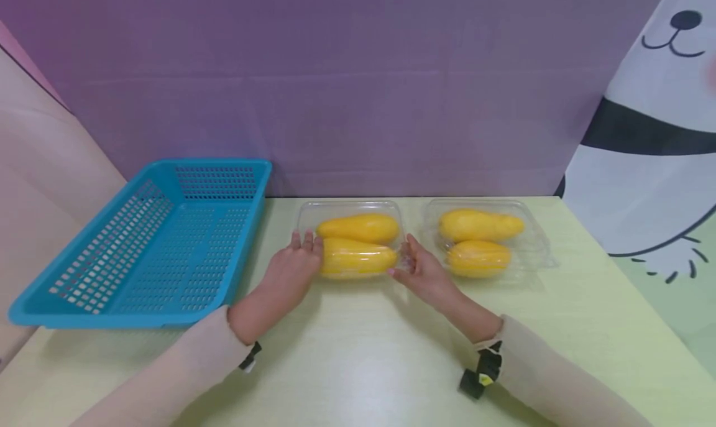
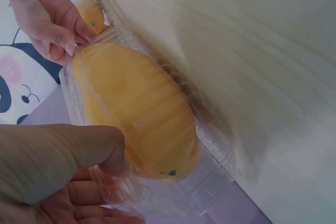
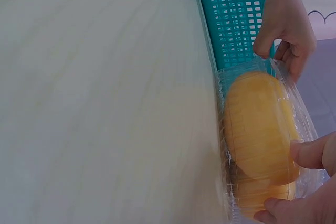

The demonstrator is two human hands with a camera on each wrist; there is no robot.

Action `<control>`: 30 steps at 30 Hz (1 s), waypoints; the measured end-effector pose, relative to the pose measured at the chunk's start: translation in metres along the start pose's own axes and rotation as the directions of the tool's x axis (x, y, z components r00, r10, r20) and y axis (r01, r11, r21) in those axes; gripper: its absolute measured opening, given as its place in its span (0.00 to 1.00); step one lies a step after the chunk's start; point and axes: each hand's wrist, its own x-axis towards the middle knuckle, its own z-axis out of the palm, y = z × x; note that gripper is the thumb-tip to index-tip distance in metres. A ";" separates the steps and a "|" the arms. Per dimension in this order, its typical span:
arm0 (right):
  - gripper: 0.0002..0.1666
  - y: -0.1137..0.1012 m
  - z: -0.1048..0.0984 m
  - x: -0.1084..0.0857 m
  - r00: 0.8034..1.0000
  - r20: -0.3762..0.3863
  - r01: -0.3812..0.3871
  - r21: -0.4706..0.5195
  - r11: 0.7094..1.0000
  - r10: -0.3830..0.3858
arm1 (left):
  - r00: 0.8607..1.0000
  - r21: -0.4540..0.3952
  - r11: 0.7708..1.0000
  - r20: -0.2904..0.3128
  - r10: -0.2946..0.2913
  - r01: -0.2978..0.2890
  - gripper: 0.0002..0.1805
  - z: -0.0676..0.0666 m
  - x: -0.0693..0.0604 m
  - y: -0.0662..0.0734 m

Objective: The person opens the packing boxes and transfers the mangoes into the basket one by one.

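A clear plastic box (image 1: 351, 204) holding two yellow, papaya-shaped fruits (image 1: 358, 258) lies at the middle of the table. My left hand (image 1: 291, 270) grips its left end; in the left wrist view the thumb (image 2: 100, 148) presses the near side while the fingers reach behind. At the opposite end, my right hand (image 1: 427, 276) holds the box between thumb and fingers, the thumb low at the near corner. The right wrist view shows the fruits (image 3: 260, 129) through the ribbed plastic, with both hands touching the box. Some fingertips are hidden behind it.
To the right, close to my right hand, lies a second clear box (image 1: 537, 247) with two more yellow fruits (image 1: 480, 258). A blue perforated basket (image 1: 237, 259) stands on the left. Behind the pale table (image 1: 358, 352) hangs a purple cloth (image 1: 358, 104).
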 end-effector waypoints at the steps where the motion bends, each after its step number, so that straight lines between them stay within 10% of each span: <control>1: 0.49 0.000 0.000 0.000 1.000 0.001 0.001 -0.004 1.000 -0.001 | 1.000 0.000 1.000 -0.002 0.002 -0.002 0.19 0.000 0.000 0.000; 18: 0.49 0.001 -0.001 -0.001 1.000 0.007 0.009 -0.014 1.000 -0.009 | 0.990 0.007 0.996 -0.108 0.093 -0.092 0.18 0.004 0.001 -0.004; 30: 0.49 0.002 -0.001 0.000 1.000 0.009 0.020 0.033 0.999 -0.020 | 0.991 0.039 0.990 -0.028 0.134 -0.132 0.17 0.001 0.006 -0.001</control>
